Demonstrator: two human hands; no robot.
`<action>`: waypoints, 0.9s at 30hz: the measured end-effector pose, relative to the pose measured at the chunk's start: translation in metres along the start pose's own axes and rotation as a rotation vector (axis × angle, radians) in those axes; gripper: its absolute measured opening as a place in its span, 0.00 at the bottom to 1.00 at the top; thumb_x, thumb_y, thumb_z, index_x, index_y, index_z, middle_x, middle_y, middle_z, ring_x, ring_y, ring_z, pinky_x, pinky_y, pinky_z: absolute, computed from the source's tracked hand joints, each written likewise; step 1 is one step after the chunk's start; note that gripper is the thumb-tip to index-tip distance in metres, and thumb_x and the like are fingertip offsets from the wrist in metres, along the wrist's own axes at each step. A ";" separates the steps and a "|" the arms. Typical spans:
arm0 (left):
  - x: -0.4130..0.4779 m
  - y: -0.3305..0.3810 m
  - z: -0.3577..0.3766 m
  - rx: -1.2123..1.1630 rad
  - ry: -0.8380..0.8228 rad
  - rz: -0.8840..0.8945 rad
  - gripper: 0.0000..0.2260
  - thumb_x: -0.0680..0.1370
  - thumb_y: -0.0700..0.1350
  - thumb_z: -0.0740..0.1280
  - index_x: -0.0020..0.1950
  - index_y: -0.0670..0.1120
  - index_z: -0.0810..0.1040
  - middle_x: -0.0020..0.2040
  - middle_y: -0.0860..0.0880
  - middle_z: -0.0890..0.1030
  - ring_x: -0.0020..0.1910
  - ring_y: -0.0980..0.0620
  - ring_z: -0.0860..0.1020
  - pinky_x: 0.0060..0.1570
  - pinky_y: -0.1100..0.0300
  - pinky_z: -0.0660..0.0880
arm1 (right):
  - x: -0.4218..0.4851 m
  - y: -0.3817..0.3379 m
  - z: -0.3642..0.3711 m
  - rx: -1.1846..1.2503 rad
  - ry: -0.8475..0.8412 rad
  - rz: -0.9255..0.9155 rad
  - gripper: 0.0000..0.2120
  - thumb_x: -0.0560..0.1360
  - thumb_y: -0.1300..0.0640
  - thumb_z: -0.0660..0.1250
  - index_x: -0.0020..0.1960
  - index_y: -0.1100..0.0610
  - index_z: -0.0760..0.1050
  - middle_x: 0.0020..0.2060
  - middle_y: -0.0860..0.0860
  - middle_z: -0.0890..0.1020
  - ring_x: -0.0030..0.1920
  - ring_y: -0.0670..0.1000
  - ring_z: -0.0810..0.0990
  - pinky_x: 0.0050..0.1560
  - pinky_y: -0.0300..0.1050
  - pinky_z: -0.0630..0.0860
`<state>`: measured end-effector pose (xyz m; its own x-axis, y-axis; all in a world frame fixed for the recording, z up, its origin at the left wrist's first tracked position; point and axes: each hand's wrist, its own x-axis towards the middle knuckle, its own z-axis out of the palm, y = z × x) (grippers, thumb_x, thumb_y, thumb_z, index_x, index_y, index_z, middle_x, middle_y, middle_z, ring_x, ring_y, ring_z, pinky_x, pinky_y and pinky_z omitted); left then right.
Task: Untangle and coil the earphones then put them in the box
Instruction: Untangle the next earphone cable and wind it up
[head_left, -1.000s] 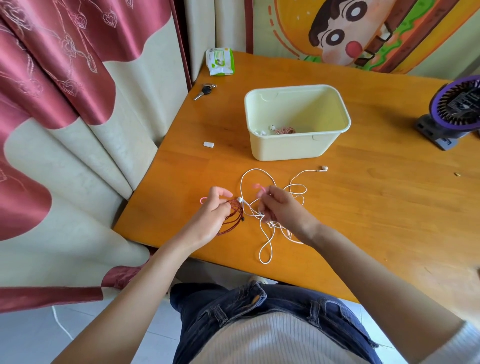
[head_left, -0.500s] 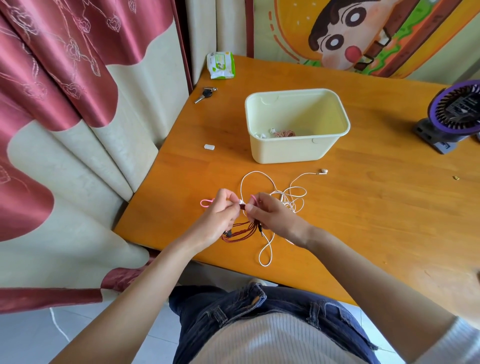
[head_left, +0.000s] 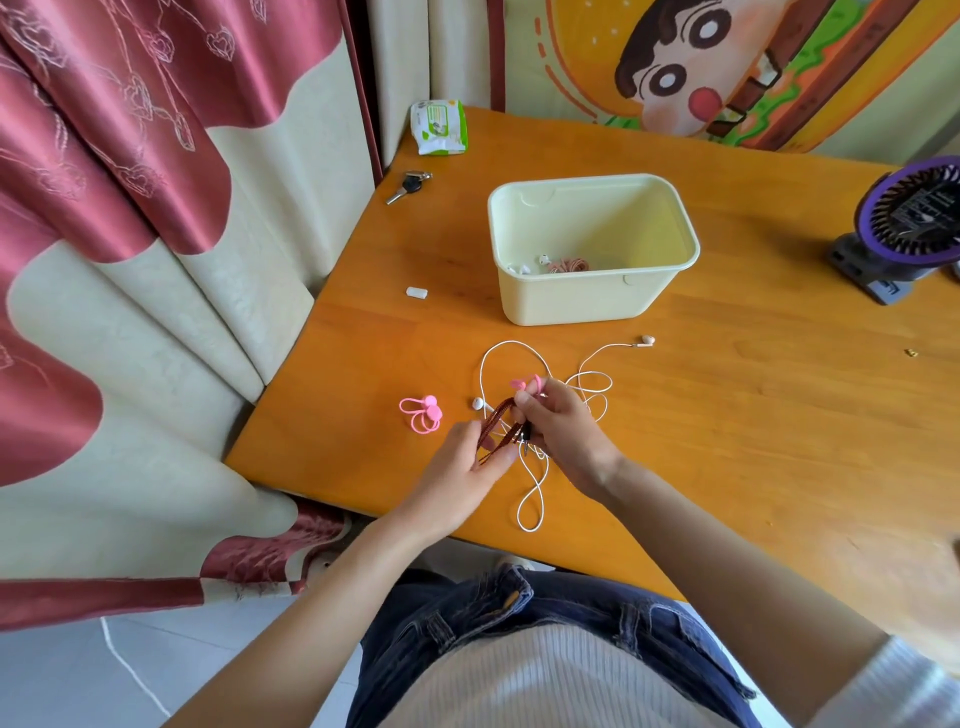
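Cream plastic box (head_left: 592, 299) on orange table (head_left: 737, 415). Inside, against its near wall: a coiled pinkish earphone set (head_left: 570, 265) and white earbuds (head_left: 543, 258).

In front of the box, both hands are close together on a dark red braided earphone cable (head_left: 497, 422). Left hand (head_left: 467, 470) pinches its lower end. Right hand (head_left: 563, 431) grips the upper part plus a pink cable tie (head_left: 529, 384).

White earphones (head_left: 535, 491) sprawl loose beneath them. Second pink tie (head_left: 423, 413) lies in front of the box, off its left corner. Wipes pack (head_left: 439, 127) sits beyond the box, label too small to read.
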<state>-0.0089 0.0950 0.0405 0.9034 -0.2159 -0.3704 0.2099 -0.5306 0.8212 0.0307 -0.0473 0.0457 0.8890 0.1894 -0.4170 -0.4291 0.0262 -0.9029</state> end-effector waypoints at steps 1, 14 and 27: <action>0.001 0.002 0.002 -0.004 0.014 -0.017 0.11 0.79 0.54 0.62 0.55 0.49 0.72 0.45 0.52 0.72 0.41 0.55 0.72 0.37 0.70 0.66 | 0.000 0.000 0.002 0.049 0.012 0.006 0.06 0.81 0.60 0.57 0.45 0.56 0.67 0.34 0.50 0.72 0.35 0.47 0.72 0.41 0.39 0.73; 0.009 0.019 0.009 -0.198 -0.043 -0.113 0.11 0.82 0.49 0.55 0.48 0.50 0.76 0.36 0.51 0.72 0.35 0.55 0.69 0.36 0.67 0.64 | -0.005 -0.003 0.006 0.143 0.039 -0.102 0.09 0.81 0.62 0.56 0.42 0.56 0.63 0.32 0.50 0.73 0.32 0.43 0.76 0.34 0.37 0.70; 0.011 0.017 0.002 0.057 -0.134 -0.175 0.11 0.83 0.48 0.53 0.54 0.47 0.73 0.47 0.49 0.77 0.47 0.50 0.75 0.49 0.55 0.69 | -0.003 0.007 -0.011 -0.147 -0.038 0.001 0.04 0.80 0.58 0.60 0.49 0.58 0.68 0.39 0.52 0.78 0.34 0.44 0.71 0.37 0.37 0.68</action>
<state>0.0035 0.0816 0.0497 0.7965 -0.2218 -0.5625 0.3342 -0.6138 0.7152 0.0267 -0.0587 0.0397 0.8806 0.2264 -0.4163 -0.3996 -0.1177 -0.9091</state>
